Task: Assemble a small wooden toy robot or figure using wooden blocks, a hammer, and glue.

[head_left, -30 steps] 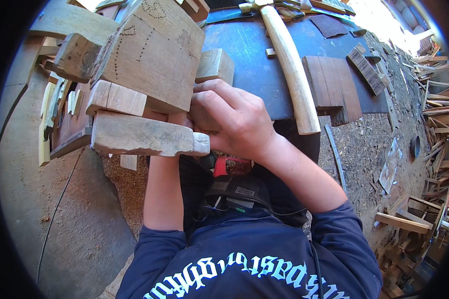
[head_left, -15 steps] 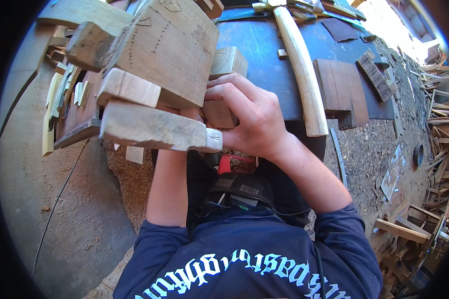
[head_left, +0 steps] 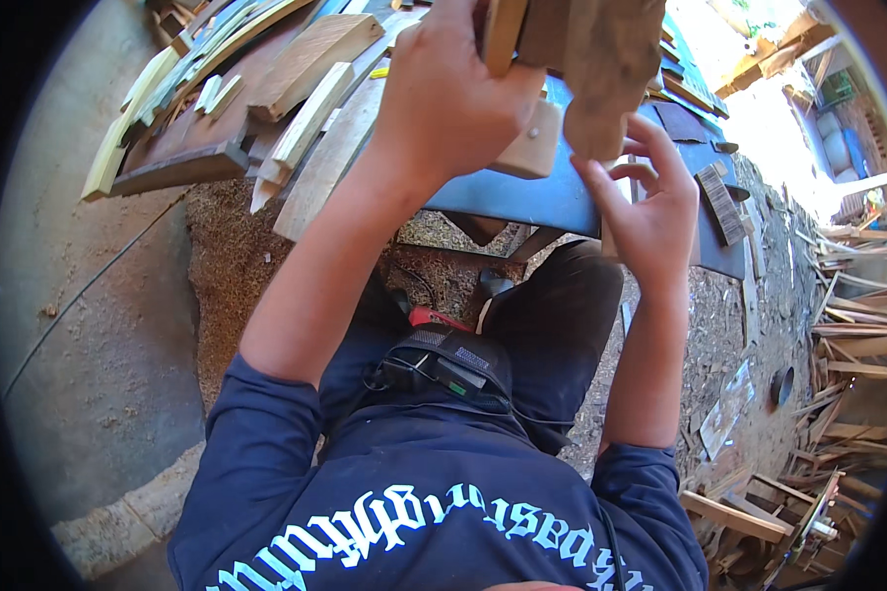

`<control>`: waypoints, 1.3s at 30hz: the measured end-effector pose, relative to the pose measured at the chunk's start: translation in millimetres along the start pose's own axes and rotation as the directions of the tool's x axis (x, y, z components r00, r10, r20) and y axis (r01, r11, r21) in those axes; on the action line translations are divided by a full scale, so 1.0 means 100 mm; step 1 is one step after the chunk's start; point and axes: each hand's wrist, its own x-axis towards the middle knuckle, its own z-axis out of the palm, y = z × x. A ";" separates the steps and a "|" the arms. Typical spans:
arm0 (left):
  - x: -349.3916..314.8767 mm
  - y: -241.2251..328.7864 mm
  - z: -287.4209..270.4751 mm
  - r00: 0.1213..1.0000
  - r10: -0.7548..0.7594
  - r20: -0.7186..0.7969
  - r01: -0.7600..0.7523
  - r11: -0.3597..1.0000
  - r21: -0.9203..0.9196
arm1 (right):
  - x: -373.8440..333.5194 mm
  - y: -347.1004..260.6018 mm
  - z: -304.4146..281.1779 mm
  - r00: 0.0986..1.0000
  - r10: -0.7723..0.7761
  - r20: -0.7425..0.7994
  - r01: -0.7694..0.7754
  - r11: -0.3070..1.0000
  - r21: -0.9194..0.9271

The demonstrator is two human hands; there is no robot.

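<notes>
nearest is the wearer's dark blue shirt [head_left: 365, 424], with a black pouch [head_left: 443, 360] at the waist. ahead, the left hand [head_left: 453, 108] is wrapped around a brown wooden piece [head_left: 611, 69], which is raised over the table and cut off by the top edge. the right hand [head_left: 655, 202] is curled and partly open, its thumb and fingers at the rounded lower end of that piece; whether it grips or only touches, i cannot tell. the step in hand seems to be holding up and repositioning the piece; the next move probably calls for a steady two-handed hold. just beside the left hand is a pale block [head_left: 532, 143], perhaps joined to the piece. below is a blue table [head_left: 522, 202], with wooden strips [head_left: 310, 118] leftward. far right, scrap wood [head_left: 862, 340] lies heaped.
</notes>
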 end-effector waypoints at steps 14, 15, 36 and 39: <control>-0.32 -0.36 0.13 0.988 0.008 -0.152 -0.018 0.998 -0.063 | -0.18 -0.22 0.29 0.981 -0.041 0.188 -0.013 0.960 0.279; -0.36 -0.39 0.15 0.990 0.014 -0.138 -0.033 0.990 -0.136 | -0.23 -0.23 0.30 0.982 0.022 0.189 -0.074 0.959 0.275; -0.51 -1.00 -0.01 0.993 0.112 0.025 -0.106 0.980 -0.171 | 0.76 0.57 0.12 0.878 0.475 0.057 -0.190 0.456 -0.869; -0.62 -0.78 -0.10 0.964 -0.016 0.264 0.055 0.989 -0.138 | 0.84 0.90 -0.08 0.881 0.473 0.023 -0.269 0.540 -0.797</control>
